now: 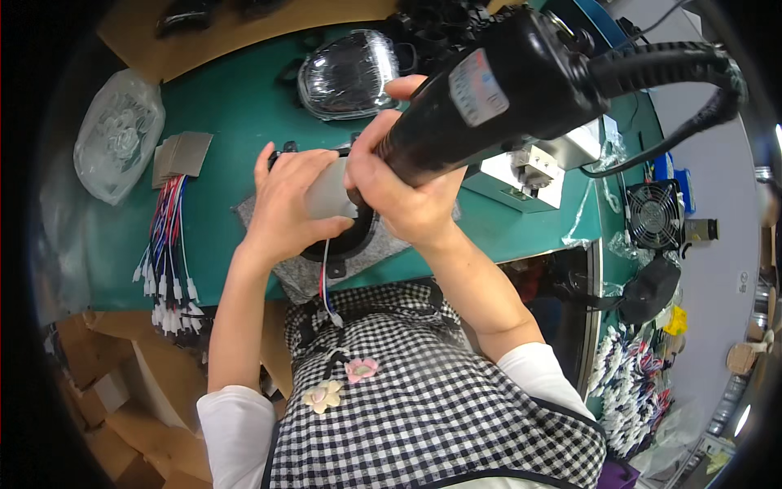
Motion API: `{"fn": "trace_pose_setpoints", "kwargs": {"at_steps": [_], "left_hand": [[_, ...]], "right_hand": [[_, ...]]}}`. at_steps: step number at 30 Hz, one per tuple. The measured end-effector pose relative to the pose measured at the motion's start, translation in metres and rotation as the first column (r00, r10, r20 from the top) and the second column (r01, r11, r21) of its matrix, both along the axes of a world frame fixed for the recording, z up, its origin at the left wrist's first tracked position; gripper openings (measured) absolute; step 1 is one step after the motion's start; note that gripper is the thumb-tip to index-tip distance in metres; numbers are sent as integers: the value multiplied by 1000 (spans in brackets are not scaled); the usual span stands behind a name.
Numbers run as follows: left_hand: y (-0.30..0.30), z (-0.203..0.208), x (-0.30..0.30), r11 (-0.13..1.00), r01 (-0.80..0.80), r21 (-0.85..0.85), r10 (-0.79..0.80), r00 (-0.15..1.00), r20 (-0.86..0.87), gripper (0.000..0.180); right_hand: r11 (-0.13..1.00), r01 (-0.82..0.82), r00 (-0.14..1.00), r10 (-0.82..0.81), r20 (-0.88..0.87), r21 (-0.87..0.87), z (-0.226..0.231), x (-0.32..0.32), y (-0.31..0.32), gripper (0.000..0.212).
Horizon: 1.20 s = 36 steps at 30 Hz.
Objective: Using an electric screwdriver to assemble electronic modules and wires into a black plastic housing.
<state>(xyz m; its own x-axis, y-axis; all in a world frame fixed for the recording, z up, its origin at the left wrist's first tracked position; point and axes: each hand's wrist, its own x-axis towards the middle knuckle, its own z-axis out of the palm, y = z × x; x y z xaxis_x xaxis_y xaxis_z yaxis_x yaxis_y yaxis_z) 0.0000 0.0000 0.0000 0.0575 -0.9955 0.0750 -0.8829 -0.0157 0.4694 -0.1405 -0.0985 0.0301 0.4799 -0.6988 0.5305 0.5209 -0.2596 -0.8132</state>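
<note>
My right hand (415, 196) is wrapped round a thick black electric screwdriver (432, 130), which slants down to the left and has a cable at its upper end. Its tip is hidden behind my fingers. Below it lies a round black housing (356, 238) with a pale grey panel (327, 194) on it. My left hand (285, 204) grips the panel and housing from the left, thumb along the panel's near edge. A few thin wires (326, 285) hang from the housing toward my apron, ending in a white connector. Grey felt cloth (297, 277) lies underneath.
On the green table, left, are grey-brown cards (183, 155) with wires and white connectors, beside a plastic bag (120, 134). A film-wrapped black part (350, 73) sits at the back. Rightward are a metal device (521, 196), a fan (654, 213) and heaped wires (627, 391). Cardboard boxes (155, 391) stand lower left.
</note>
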Motion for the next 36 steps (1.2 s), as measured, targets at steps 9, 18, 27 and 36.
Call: {"fn": "trace_pose_setpoints", "kwargs": {"at_steps": [9, 18, 27, 36], "left_hand": [[6, -18, -11, 990, -44, -135, 62, 989, 134, 76], [17, -12, -3, 980, -142, -142, 137, 990, -41, 92], [37, -32, 9, 955, -233, -182, 198, 961, -191, 78], [17, -30, -3, 930, -229, -288, 100, 911, -401, 78]], "right_hand": [[789, 597, 796, -559, 233, -145, 38, -133, -57, 51], [770, 608, 737, -639, -221, -196, 26, -121, -52, 59], [996, 83, 993, -79, 82, -40, 34, -2, 29, 62], [996, -55, 995, 49, -83, -72, 24, 29, 21, 65]]}}
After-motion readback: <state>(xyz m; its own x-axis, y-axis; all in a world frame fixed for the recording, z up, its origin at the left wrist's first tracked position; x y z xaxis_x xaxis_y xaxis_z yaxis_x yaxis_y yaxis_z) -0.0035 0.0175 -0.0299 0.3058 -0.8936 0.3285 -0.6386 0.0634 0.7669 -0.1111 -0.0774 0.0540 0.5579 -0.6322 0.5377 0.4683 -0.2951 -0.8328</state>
